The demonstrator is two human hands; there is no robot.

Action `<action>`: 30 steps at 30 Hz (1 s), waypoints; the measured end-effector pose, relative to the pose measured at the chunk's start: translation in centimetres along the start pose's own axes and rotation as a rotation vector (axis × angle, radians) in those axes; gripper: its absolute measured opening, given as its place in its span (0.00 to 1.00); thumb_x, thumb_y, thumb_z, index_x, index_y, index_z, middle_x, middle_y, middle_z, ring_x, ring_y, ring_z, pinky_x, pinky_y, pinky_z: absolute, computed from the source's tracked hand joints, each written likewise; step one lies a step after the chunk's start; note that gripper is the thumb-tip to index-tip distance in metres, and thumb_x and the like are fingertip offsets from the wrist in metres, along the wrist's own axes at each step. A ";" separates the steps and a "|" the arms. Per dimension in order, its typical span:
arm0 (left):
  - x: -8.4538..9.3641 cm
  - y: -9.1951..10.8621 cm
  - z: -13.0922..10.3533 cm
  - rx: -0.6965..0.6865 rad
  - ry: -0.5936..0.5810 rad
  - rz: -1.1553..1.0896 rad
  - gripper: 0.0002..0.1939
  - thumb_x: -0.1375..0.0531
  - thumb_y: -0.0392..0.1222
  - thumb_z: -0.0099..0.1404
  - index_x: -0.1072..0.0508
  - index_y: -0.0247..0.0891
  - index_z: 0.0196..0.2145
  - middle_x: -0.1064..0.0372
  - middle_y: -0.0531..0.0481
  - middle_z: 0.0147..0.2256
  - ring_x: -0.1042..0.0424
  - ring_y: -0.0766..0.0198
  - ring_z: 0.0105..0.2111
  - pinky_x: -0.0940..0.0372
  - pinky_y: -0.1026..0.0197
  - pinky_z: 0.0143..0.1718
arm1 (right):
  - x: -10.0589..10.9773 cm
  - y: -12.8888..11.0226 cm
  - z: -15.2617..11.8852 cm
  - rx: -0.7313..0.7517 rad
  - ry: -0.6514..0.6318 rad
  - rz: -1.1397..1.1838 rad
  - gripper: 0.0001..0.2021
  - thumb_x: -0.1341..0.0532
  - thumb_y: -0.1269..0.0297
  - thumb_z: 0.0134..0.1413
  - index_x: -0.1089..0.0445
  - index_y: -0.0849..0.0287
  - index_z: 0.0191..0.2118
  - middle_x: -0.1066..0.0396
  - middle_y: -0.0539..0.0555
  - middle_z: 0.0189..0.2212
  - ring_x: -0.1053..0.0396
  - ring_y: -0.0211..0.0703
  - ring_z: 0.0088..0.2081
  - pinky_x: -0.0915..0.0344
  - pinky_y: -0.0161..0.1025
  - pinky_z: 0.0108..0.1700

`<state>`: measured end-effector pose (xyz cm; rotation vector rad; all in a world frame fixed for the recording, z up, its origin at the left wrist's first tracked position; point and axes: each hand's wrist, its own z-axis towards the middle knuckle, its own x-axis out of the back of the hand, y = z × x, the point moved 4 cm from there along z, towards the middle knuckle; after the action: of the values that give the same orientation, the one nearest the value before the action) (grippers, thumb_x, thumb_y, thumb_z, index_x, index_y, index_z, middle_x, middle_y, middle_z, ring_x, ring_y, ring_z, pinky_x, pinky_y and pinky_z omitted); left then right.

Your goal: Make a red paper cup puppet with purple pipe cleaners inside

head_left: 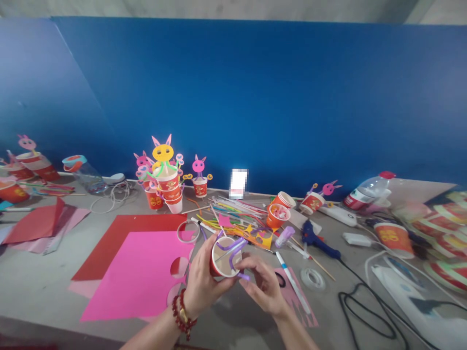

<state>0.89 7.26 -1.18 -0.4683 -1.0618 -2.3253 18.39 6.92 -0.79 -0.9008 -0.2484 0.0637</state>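
Note:
My left hand (202,274), with a beaded bracelet at the wrist, wraps round a red and white paper cup (222,270). The cup's open mouth tilts toward me. Bent purple pipe cleaners (239,243) cross the opening and stick out past the rim. At the cup's right side, my right hand (263,283) pinches the lower purple piece between thumb and fingers. Part of that piece is hidden by the fingertips. Beyond the cup lie yellow paper scraps (264,239) and a pile of coloured pipe cleaners (237,208).
Pink paper (138,277) lies on the left over red paper (105,248). Cups with paper animal heads (163,152) stand at the back. On the right are a blue glue gun (317,240) with a black cord, a tape roll (313,279), a marker (294,282) and a bottle (370,192).

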 end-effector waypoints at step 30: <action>-1.4 -3.5 -1.0 0.277 -0.113 -0.455 0.41 0.32 0.52 0.59 0.43 0.41 0.64 0.34 0.34 0.60 0.30 0.42 0.58 0.32 0.42 0.57 | 19.0 0.2 -3.1 -0.353 0.398 -0.943 0.12 0.46 0.64 0.65 0.34 0.56 0.52 0.26 0.59 0.44 0.24 0.48 0.41 0.27 0.42 0.42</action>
<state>-0.13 8.88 -4.55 -0.2717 -1.6614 -2.4941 37.55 7.70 0.71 -1.0444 -0.2946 -1.0494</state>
